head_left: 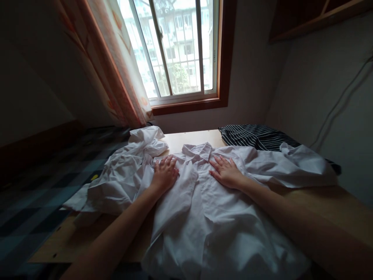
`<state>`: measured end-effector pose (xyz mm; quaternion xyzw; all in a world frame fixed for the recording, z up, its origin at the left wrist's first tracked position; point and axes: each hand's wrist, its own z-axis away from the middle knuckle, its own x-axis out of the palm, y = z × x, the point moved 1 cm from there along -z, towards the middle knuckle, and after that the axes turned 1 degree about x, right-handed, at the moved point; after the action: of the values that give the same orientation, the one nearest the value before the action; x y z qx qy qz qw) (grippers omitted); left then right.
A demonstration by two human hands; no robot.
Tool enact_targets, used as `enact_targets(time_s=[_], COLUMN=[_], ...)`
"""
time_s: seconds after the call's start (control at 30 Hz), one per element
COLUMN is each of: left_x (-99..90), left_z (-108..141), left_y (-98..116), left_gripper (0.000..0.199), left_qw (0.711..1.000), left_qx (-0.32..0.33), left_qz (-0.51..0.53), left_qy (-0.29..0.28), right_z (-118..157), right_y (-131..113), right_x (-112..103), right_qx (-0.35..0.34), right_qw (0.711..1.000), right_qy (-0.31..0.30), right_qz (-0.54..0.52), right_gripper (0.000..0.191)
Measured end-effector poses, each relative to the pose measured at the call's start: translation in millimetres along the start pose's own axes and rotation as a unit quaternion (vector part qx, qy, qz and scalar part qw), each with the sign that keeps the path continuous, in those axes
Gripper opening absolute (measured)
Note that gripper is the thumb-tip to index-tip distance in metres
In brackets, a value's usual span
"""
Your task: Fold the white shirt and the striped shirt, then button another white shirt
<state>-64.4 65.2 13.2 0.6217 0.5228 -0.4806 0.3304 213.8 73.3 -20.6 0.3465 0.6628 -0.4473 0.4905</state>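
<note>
A white button-up shirt [201,194] lies spread with its front facing up and its collar at the far end. Its front edges are partly apart lower down, and its hem hangs toward me over the near edge. My left hand [165,173] rests flat on the shirt left of the collar, fingers outstretched. On the other side of the collar, my right hand [225,171] lies flat with fingers spread. One sleeve [291,165] stretches out to the right, wrinkled. Rumpled white cloth [122,179] is heaped beside my left hand.
Beneath the shirt is a light wooden board [62,241]. Black-and-white striped cloth [256,134] lies at the back right. A dark checked cover [32,206] extends along the left. Behind are a window [180,50] and an orange-patterned curtain [107,58]; a cable [335,105] hangs at right.
</note>
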Motion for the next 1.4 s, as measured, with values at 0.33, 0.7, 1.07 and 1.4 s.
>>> enact_targets(time_s=[0.33,0.7,1.07,1.4], left_x=[-22.9,-28.8,-50.0,-63.9], left_z=[54,40,40,47], left_y=[35,37,-2,5], left_gripper=[0.042,0.024,0.015,0.030], left_qw=[0.993,0.992,1.000,0.991], left_qx=[0.084,0.116,-0.018,-0.070], left_qz=[0.036,0.046,-0.016,-0.110], left_qy=[-0.072,-0.009,0.013,-0.022], right_z=[23,-30,-25,-48], right_y=[17,-24,-50,-38], right_x=[-9,-24,-18,5], right_qx=[-0.035,-0.034,-0.031,0.007], right_qw=[0.999,0.989,0.949,0.986], right_qy=[-0.018,0.106,0.310,0.142], right_qz=[0.011,-0.095,-0.048,-0.091], right_gripper=[0.057,0.030,0.027,0.021])
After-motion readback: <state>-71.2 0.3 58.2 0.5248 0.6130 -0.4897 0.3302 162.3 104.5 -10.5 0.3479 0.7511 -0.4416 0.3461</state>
